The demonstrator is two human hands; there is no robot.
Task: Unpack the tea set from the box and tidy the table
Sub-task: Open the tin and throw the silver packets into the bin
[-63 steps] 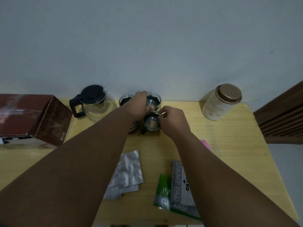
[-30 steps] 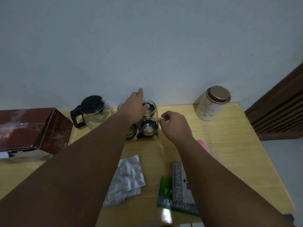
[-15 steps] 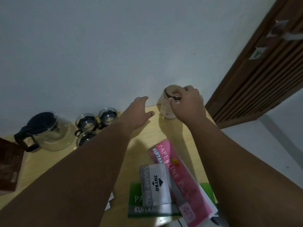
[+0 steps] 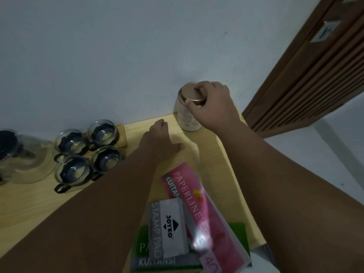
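Pink Paperline pad overlaps a grey stamp pad box, both lying on a green Kuitansi book at the near table edge. Brown slatted door at far right (partly out of frame). Pale wall behind.

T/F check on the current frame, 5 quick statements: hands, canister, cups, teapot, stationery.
1. The right hand grips the lid of the canister. True.
2. The left hand holds a glass cup. False: it holds nothing and sits over the bare table, apart from the cups.
3. Four glass cups sit grouped together, right of the glass teapot. True.
4. The canister lies on its side. False: it stands upright by the wall.
5. The stamp pad box lies under the pink Paperline pad. False: it lies beside it, on top of the green pad.
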